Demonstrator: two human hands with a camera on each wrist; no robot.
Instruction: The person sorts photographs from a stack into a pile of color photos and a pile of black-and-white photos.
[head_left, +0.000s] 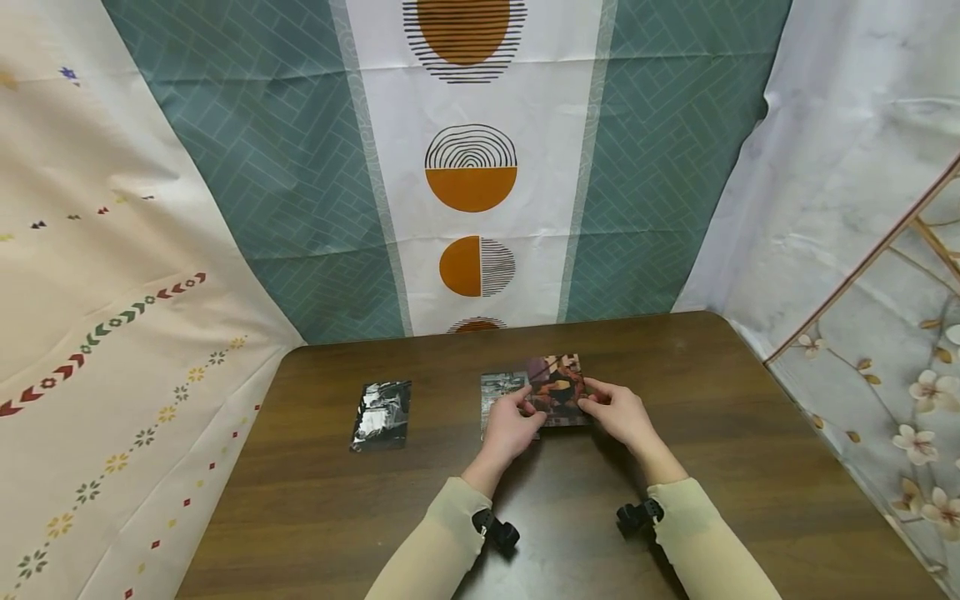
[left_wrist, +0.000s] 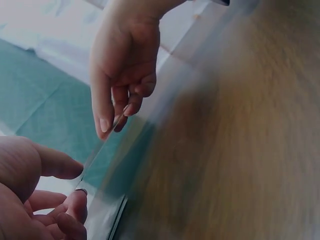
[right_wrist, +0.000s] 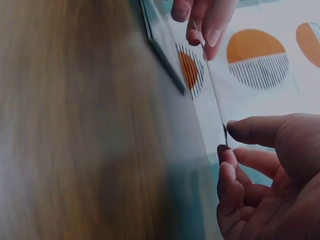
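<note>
- Left hand (head_left: 512, 427) pinches the left edge of a photo card (head_left: 558, 390); thumb and fingers clamped on it.
- Right hand (head_left: 618, 417) pinches the card's right edge, grip likewise clamped.
- Card held just above the brown counter (head_left: 675, 467), mid-counter, partly over a second print (head_left: 498, 388).
- Dark glossy print (head_left: 382, 415) lies flat, well left.

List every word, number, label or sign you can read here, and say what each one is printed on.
No text can be read anywhere.
Picture card, pinched by left hand and right hand: a printed image, any lettering too small to read.
Card beneath it: blurred.
Black-and-white card: nothing legible.
Backdrop cloth: patterns only.
</note>
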